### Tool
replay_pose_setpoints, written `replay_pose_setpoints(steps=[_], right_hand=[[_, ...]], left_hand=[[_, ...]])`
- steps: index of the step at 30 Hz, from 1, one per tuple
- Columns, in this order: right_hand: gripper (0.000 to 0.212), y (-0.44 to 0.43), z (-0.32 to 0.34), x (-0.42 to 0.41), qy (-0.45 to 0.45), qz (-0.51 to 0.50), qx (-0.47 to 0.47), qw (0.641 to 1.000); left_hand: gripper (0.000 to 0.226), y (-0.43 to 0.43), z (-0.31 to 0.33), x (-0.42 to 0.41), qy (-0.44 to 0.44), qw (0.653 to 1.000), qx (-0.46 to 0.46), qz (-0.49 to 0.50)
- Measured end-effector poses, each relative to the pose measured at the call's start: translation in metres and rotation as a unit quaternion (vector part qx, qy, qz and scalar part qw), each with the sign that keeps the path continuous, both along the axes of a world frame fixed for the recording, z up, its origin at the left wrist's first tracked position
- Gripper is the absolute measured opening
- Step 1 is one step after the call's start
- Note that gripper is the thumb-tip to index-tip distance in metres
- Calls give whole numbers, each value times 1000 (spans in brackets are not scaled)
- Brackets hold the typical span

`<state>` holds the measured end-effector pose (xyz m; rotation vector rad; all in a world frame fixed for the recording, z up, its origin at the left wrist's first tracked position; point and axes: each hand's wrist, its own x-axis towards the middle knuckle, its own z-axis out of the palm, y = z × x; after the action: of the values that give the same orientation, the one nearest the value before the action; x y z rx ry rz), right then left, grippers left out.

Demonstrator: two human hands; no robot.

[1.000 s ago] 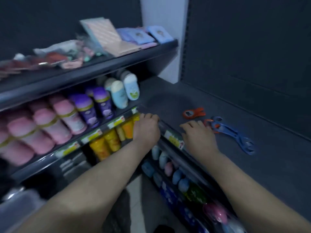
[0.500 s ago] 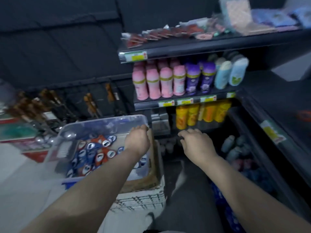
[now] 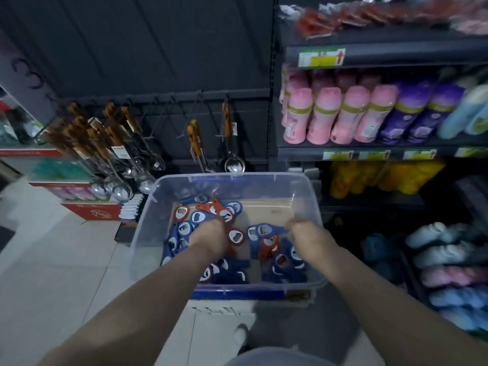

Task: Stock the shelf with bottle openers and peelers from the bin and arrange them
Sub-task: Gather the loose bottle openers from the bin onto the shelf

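Bottle openers (image 3: 200, 216), blue and orange, loose lot: heaped on the floor of the clear bin (image 3: 303, 186), centre of frame.

My left hand (image 3: 210, 233): inside the bin, centre-left, knuckles up over the pile, an orange opener (image 3: 236, 236) just to its right. Its fingers point away and are hidden, so I cannot tell whether they grip anything.

My right hand (image 3: 307, 232): inside the bin by the right wall, just right of a blue opener (image 3: 264, 229). It is blurred and I cannot tell its hold.

Shelf (image 3: 369, 154), right of frame: pink bottles (image 3: 324, 114) in rows.

Ladles (image 3: 233, 162), upper centre-left: hanging behind the bin.
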<state>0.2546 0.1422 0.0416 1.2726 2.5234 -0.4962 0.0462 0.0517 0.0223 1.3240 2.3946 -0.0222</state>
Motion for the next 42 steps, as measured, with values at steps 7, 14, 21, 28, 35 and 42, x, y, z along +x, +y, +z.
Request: replay_pose_setpoints(steps=[7, 14, 21, 28, 35, 42], right_hand=[[61, -17, -43, -23, -138, -10, -65, 988], [53, -10, -52, -30, -148, -42, -81, 985], [44, 33, -59, -55, -19, -22, -1, 1000], [54, 46, -78, -73, -45, 20, -54, 997], [22, 53, -73, -65, -15, 65, -97, 993], [11, 36, -67, -52, 74, 43, -106, 991]], left_hand=[[30, 4, -25, -33, -74, 997, -20, -29], [26, 2, -40, -44, -62, 997, -18, -37], [28, -5, -36, -38, -87, 996, -25, 12], [26, -20, -23, -40, -30, 992, -61, 105], [39, -24, -35, -44, 29, 978, -81, 191], [51, -10, -55, -45, -7, 973, -68, 222]])
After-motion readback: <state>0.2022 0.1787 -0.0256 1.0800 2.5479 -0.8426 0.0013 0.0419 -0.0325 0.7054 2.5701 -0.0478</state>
